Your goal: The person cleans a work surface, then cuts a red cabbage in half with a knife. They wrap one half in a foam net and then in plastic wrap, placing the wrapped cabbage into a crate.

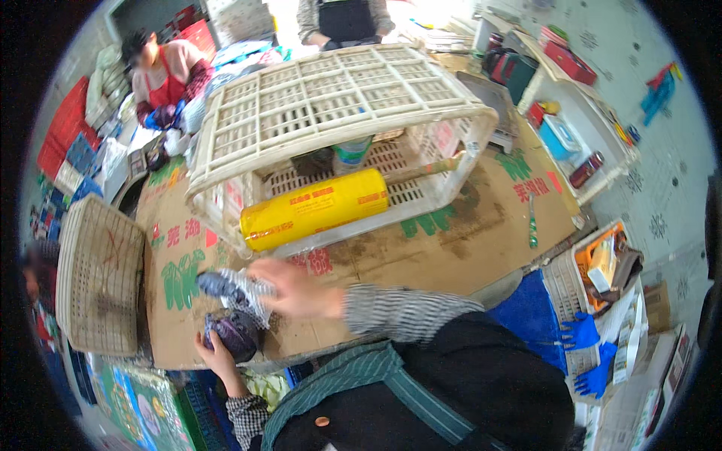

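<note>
At the table's near left, my left hand holds a dark purple round vegetable, apparently a red cabbage, with fingers along its left side. Just above it, my right hand is blurred by motion. Its fingers curl over a crumpled white and dark grey-blue piece, which looks like a work glove, though the blur leaves this uncertain. Beyond both hands, a yellow roll of wrapping film sits across the open front of a white plastic crate lying on its side.
Cardboard covers the table. Stacked white baskets stand at the left; a green-handled knife lies right. Blue gloves hang by a basket. A scale stands behind. A person in a red apron and another person are across.
</note>
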The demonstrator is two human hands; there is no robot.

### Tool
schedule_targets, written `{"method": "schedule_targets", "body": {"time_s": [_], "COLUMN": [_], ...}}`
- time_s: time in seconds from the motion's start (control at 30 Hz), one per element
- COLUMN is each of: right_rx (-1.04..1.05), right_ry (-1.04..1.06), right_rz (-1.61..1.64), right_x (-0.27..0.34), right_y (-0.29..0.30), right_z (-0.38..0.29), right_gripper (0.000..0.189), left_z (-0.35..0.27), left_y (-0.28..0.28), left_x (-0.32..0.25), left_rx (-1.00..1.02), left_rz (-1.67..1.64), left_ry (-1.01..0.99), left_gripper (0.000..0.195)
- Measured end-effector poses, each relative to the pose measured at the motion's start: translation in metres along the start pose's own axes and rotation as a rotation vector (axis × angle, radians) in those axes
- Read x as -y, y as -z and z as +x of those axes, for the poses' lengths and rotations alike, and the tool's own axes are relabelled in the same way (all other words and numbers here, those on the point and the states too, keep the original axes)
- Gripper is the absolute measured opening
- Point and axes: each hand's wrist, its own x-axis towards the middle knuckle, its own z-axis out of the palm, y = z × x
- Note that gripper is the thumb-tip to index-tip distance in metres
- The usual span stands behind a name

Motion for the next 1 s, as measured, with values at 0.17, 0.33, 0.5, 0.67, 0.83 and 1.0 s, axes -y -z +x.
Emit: {"method": "schedule_targets", "body": {"time_s": [0.17,0.33,0.5,0.67,0.83,1.0], "right_rx": [-1.008,-0.901,-0.887,-1.291,-1.344,-1.244], "right_ry": [-0.206,-0.442,-0.438,-0.315,-0.361,-0.261], "right_rz": [-0.336,-0.366,-0.435,-0.046,-0.038,-0.062], "right_x": [-0.028,-0.064,-0.09,-0.095,-0.095,-0.123], "right_y": [0.226,0.356,0.357,0.323,0.295,0.275], "right_z": [-0.085,-0.116,-0.091,-0.068,-0.051,-0.01], "right_gripper": [0.045,0.048,0.028,0.025,0.024,0.019], "left_z": [0.009,0.044,0.082,0.094,0.116,0.155], "left_y": [-0.023,-0.103,-0.171,-0.177,-0.167,-0.159], "left_x": [-0.051,-0.128,-0.168,-0.152,-0.144,-0.14], "left_rx": [-0.018,0.192,0.331,0.29,0.158,0.046], "left_rz": [0.29,0.0,-0.516,-0.637,-0.676,-0.706], "left_ry": [-0.402,-0.485,-0.191,-0.269,-0.284,-0.211], "left_gripper": [0.049,0.065,0.027,0.021,0.024,0.02]}}
